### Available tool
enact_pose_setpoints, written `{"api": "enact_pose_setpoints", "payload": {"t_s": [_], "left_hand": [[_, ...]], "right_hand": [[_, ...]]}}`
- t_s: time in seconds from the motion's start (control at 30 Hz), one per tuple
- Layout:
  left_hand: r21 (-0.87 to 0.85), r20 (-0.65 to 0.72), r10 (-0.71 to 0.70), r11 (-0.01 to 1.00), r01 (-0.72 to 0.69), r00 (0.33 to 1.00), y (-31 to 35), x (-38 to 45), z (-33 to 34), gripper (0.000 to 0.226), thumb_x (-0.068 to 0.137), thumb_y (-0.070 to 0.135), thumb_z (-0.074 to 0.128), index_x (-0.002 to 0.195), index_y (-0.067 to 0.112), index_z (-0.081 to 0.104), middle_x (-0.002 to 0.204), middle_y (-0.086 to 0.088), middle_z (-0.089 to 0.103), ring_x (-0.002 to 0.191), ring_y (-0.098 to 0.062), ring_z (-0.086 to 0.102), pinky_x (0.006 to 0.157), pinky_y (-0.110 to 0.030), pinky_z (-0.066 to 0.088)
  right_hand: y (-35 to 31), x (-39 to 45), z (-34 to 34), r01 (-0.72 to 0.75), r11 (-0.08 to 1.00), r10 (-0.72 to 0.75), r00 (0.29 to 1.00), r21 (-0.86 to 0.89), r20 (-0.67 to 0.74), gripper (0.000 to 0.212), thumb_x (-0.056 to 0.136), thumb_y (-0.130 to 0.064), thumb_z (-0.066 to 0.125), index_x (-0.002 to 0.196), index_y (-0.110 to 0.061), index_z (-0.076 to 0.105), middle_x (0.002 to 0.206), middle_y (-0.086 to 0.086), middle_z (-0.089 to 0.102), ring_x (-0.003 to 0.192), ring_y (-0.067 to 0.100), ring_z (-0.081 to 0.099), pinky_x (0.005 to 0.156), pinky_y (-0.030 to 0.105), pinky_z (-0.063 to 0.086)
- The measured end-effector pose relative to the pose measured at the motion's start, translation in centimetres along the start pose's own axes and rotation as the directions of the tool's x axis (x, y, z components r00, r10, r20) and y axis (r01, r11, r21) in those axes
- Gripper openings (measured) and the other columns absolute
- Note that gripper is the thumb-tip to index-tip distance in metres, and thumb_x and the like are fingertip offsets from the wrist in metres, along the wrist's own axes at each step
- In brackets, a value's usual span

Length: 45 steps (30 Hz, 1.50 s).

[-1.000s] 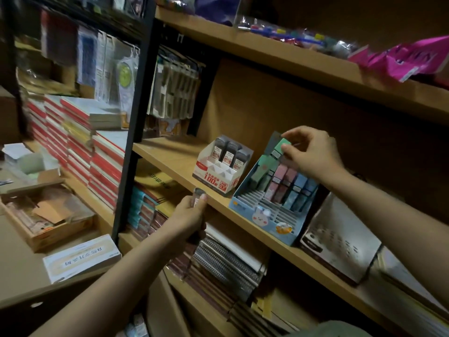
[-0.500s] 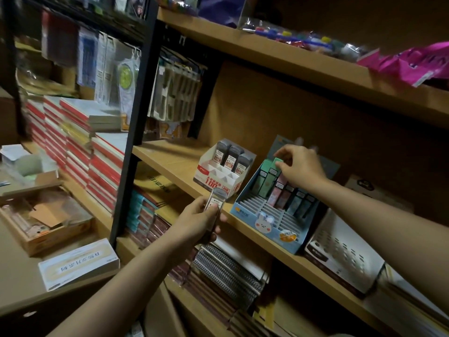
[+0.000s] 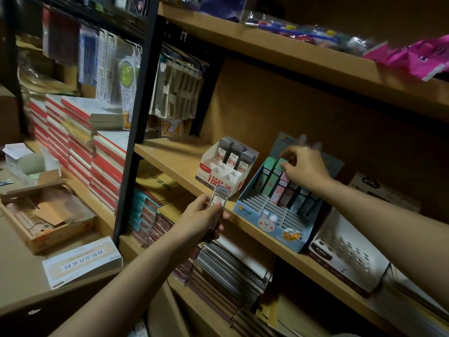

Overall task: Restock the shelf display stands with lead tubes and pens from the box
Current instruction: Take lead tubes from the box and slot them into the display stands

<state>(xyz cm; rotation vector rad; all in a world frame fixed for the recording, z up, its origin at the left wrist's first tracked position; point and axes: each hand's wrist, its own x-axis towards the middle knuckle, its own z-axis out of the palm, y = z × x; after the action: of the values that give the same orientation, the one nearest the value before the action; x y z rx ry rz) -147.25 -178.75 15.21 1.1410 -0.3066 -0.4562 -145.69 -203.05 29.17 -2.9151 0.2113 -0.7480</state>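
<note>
Fingers of the left hand [image 3: 201,215] wrap a slim clear lead tube [image 3: 217,210] (rectangular) — right hand [image 3: 306,167] pinches a green tube [image 3: 279,175].

Stacks of red-spined notebooks [image 3: 73,152] fill the left middle of the frame, and packaged goods on hooks [image 3: 177,86] hang above and to their right beside a black upright post [image 3: 136,132]. A white labelled carton [image 3: 81,265] lies at the lower left on a brown counter [image 3: 17,271]. Spiral-bound pads [image 3: 230,271] sit at the lower centre. Pink packets [image 3: 418,58] and coloured bagged items [image 3: 298,29] rest along the upper right.
</note>
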Motion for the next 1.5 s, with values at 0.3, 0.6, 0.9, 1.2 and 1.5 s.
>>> {"api": "enact_pose_setpoints", "payload": {"t_s": [0.3, 0.6, 0.9, 1.2, 1.5], "left_hand": [[0.034, 0.016, 0.031, 0.999, -0.031, 0.999, 0.0, -0.5, -0.1, 0.019, 0.1, 0.024, 0.048, 0.116, 0.022, 0.057, 0.094, -0.006, 0.069, 0.069, -0.013, 0.065, 0.056, -0.023, 0.051], [0.191, -0.126, 0.213, 0.964, -0.187, 0.969, 1.0, 0.6, 1.4, 0.017, 0.094, 0.024, 0.06, 0.105, 0.032, 0.069, 0.099, 0.004, 0.069, 0.09, -0.014, 0.066, 0.076, -0.028, 0.055], [0.491, -0.169, 0.458, 0.807, -0.328, 0.873, 4.4, 5.4, 2.7, 0.025, 0.089, 0.04, 0.063, 0.11, 0.028, 0.063, 0.11, 0.005, 0.063, 0.093, -0.009, 0.065, 0.066, -0.021, 0.054], [0.884, -0.069, 0.571, 0.415, -0.216, 0.818, 0.8, 8.9, 0.9, 0.069, 0.07, 0.081, 0.052, 0.123, 0.037, 0.05, 0.143, 0.023, 0.019, 0.133, -0.011, 0.025, 0.109, -0.046, 0.038], [0.85, -0.125, 0.627, 0.468, -0.243, 0.769, -0.4, 10.2, 0.3, 0.071, 0.063, 0.072, 0.071, 0.12, 0.042, 0.039, 0.155, 0.022, 0.003, 0.146, -0.019, 0.014, 0.109, -0.035, 0.026]], "right_hand": [[-0.6, -0.1, 1.0, -0.084, 0.996, 0.084, 0.996, -0.022, -0.014, 0.019, 0.093, -0.017, 0.062, 0.106, -0.013, 0.074, 0.105, 0.009, 0.073, 0.094, 0.023, 0.068, 0.084, 0.04, 0.059], [-5.3, -1.7, -0.6, 0.212, 0.921, -0.307, 0.912, 0.327, 0.274, 0.023, 0.094, -0.039, 0.061, 0.112, -0.028, 0.07, 0.093, -0.014, 0.071, 0.079, 0.001, 0.068, 0.078, 0.029, 0.059], [-4.8, 1.9, -1.5, 0.148, 0.839, -0.199, 0.979, 0.524, 0.043, 0.02, 0.084, -0.019, 0.075, 0.104, -0.018, 0.071, 0.091, -0.008, 0.07, 0.079, 0.005, 0.068, 0.065, 0.015, 0.054], [-3.8, 5.2, 0.7, 0.059, 0.91, -0.044, 0.998, 0.411, -0.046, 0.02, 0.087, -0.026, 0.073, 0.102, -0.015, 0.067, 0.093, 0.001, 0.068, 0.087, 0.017, 0.064, 0.078, 0.032, 0.053], [-2.9, 6.3, 1.6, 0.063, 0.966, -0.06, 0.998, 0.25, -0.021, 0.009, 0.088, -0.028, 0.07, 0.091, -0.019, 0.068, 0.084, -0.007, 0.066, 0.089, 0.018, 0.065, 0.082, 0.034, 0.049]]}}
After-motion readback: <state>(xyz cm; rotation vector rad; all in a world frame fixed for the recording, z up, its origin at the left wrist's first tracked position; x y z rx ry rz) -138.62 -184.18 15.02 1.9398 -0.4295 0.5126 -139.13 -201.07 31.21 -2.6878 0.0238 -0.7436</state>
